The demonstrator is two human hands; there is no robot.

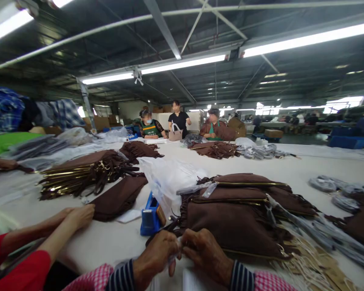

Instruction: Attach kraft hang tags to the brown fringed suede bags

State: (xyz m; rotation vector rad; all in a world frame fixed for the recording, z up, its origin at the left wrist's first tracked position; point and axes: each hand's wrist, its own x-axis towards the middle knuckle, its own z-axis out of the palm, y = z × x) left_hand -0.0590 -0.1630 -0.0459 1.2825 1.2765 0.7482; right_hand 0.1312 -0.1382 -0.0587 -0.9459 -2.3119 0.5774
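Note:
My left hand (157, 254) and my right hand (206, 254) meet at the near edge of the white table (115, 242), fingers curled and pinched together on something small and pale I cannot make out. Just beyond them lies a stack of brown suede bags (239, 210) with gold zippers and fringe. A blue tape dispenser (150, 216) stands left of the stack.
A co-worker's hands (75, 216) in red sleeves rest on a brown bag (118, 198) at left. Brown straps with gold hardware (79, 176), clear plastic bags (170, 176), grey cords (324, 184) and paper tags (315, 262) cover the table. Three people work at the far end.

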